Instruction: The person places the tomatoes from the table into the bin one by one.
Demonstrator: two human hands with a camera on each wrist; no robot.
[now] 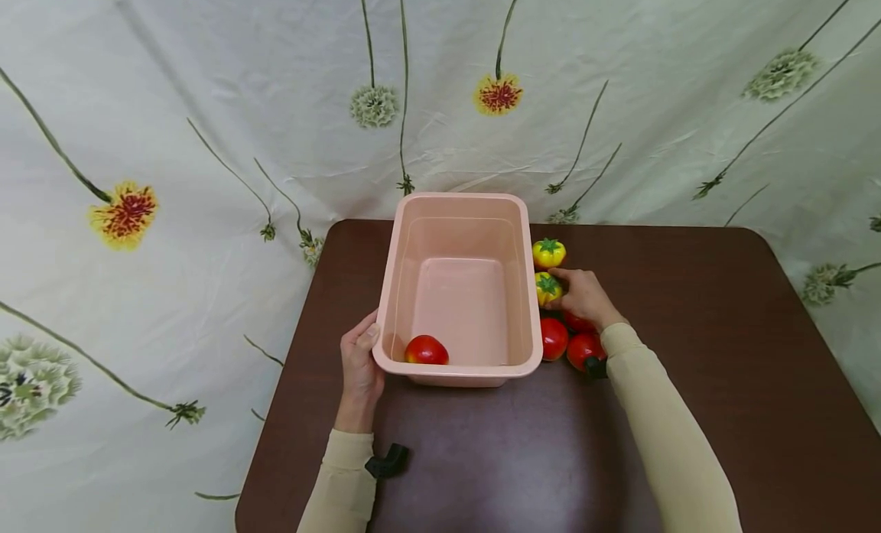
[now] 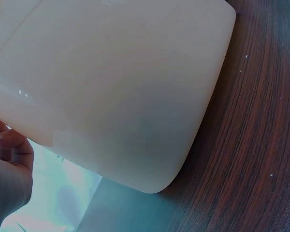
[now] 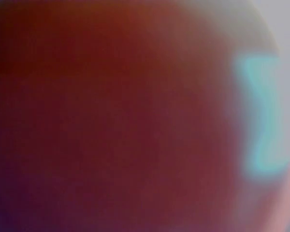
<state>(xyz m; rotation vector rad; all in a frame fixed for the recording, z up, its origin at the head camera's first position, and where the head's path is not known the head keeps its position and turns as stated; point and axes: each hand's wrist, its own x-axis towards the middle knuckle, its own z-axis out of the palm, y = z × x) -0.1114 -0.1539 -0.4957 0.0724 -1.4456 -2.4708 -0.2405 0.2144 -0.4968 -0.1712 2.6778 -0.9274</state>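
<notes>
A pink rectangular basin (image 1: 457, 376) stands on the table with one round red fruit (image 1: 427, 350) in its near left corner. My left hand (image 1: 361, 362) grips the basin's left rim near that corner, thumb on top; in the left wrist view its curled fingers (image 2: 12, 140) lie at the basin wall (image 2: 111, 96). Right of the basin, my right hand (image 1: 585, 294) has its fingers round a yellow tomato-like fruit (image 1: 547, 287) with a green leafy top. Close-up blurred red surface (image 3: 111, 121) fills most of the right wrist view.
Another yellow fruit (image 1: 548, 252) lies just beyond the right hand. Red fruits (image 1: 554, 339) lie below it, one partly covered by the hand. The dark wooden table (image 1: 716, 326) meets a flower-patterned cloth (image 1: 447, 151) at its back and left.
</notes>
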